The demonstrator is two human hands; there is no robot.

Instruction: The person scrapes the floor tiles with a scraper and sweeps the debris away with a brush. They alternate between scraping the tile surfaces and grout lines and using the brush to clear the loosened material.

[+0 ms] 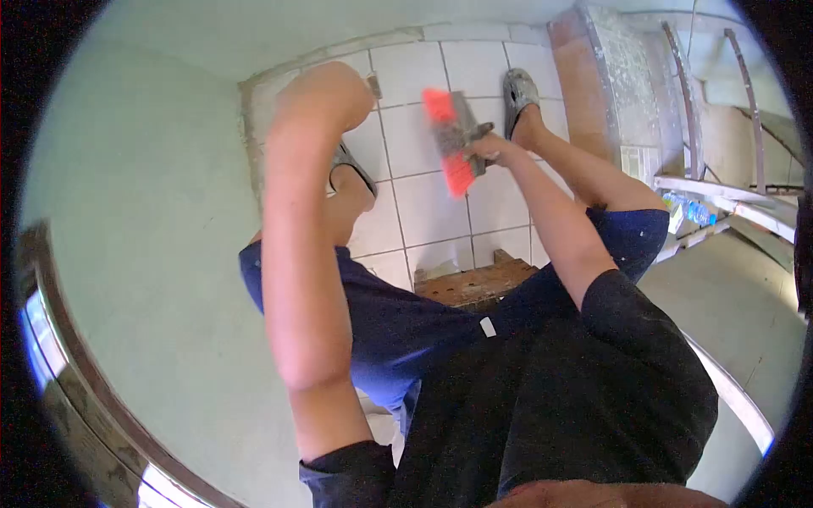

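Observation:
My right hand (489, 150) is closed around a brush (453, 140) with a grey block. Its bristles are bright red at both ends and greyish in the middle, and slightly blurred. The brush is over the white floor tiles (419, 203), between my feet; whether it touches them I cannot tell. My left hand (334, 89) is raised above my left foot with the wrist bent, and its fingers are hidden from this angle. A small brownish patch or object (373, 85) shows just beside that hand; what it is I cannot make out.
Grey clogs (520, 89) are on my feet. Between my legs is a worn wooden stool (474, 284). A pale green wall (152, 195) rises at left. At right are a rough pillar (627, 93), metal bars (745, 110) and a plastic bottle (696, 211) near a ledge.

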